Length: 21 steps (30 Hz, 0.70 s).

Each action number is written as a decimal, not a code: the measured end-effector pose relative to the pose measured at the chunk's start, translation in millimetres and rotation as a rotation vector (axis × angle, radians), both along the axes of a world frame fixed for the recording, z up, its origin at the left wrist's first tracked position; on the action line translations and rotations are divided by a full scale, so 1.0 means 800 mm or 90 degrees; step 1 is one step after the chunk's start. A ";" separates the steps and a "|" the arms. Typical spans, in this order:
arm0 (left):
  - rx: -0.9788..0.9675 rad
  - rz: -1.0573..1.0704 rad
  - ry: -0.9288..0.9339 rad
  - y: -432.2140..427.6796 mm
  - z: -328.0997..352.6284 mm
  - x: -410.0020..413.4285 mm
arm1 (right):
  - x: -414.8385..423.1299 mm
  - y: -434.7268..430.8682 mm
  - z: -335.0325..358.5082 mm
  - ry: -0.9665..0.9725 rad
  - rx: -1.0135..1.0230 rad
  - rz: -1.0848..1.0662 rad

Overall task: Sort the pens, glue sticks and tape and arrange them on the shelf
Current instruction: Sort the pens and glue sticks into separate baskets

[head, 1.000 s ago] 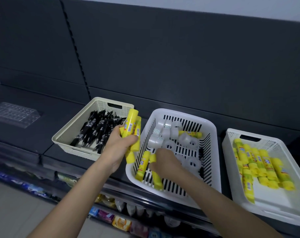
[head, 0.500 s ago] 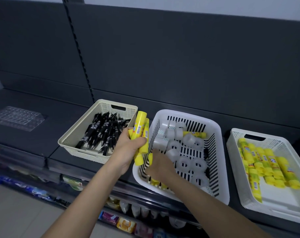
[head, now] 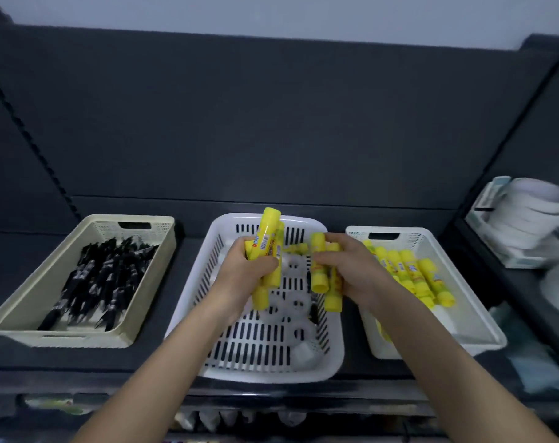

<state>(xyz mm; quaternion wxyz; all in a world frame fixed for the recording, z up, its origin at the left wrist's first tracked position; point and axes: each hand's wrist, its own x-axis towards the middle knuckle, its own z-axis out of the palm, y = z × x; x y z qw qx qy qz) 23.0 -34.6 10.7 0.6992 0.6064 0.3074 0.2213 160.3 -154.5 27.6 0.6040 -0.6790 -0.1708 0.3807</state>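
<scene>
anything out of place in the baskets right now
Yes. In the middle basket, which mostly holds tape rolls, one glue stick lies at the back and belongs with the others on the right. A dark thing by its right wall may be a stray pen, but it is too blurred to tell.

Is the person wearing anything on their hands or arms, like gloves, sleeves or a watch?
No. The left hand and right hand are bare: no gloves, no rings visible. Both forearms are bare to the picture's edge, with no sleeve, watch or bracelet.
</scene>
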 end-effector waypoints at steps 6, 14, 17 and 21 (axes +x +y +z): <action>-0.046 -0.098 0.010 -0.057 0.013 0.097 | 0.072 -0.068 0.003 -0.002 -0.012 -0.120; -0.036 -0.143 0.096 -0.115 -0.010 0.207 | 0.148 -0.122 -0.032 -0.113 -0.129 -0.203; 0.004 -0.133 0.136 -0.126 -0.019 0.233 | 0.166 -0.126 -0.043 -0.137 -0.175 -0.198; 0.079 -0.133 0.179 -0.128 -0.028 0.252 | 0.180 -0.124 -0.045 -0.167 -0.217 -0.171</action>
